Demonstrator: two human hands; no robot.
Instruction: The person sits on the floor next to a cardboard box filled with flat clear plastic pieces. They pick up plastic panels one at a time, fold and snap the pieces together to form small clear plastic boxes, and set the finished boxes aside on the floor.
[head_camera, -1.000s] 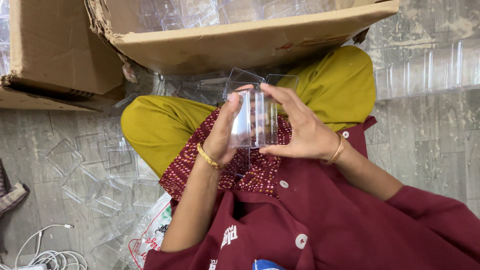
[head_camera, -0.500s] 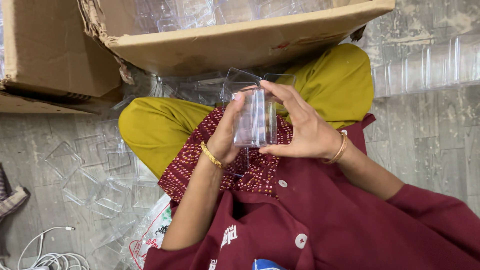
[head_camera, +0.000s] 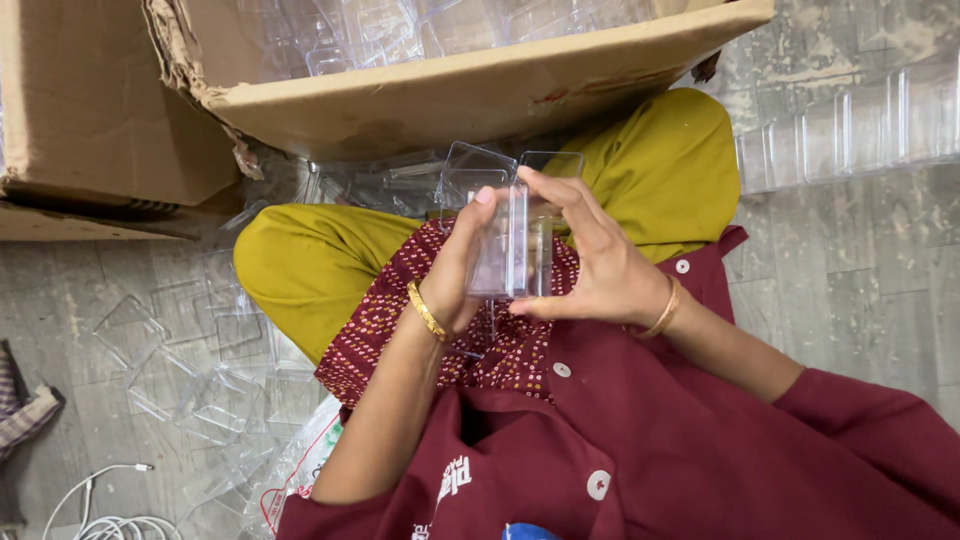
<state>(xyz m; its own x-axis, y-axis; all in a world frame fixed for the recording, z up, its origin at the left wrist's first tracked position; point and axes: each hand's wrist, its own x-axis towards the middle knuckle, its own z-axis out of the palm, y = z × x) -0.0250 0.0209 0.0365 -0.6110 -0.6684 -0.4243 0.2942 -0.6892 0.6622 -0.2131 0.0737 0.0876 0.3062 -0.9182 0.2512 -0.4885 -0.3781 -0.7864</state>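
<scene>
Both hands hold 1 clear plastic box (head_camera: 510, 240) above the lap. The left hand (head_camera: 462, 270) closes its grip on the box's left side, thumb up along the edge. The right hand (head_camera: 590, 265) closes its grip on the right side, fingers (head_camera: 550, 190) over the top. Just beyond the grip stands an open cardboard carton (head_camera: 450, 95) of clear trays; loose clear lids (head_camera: 190, 360) lie on the floor left of the grip.
</scene>
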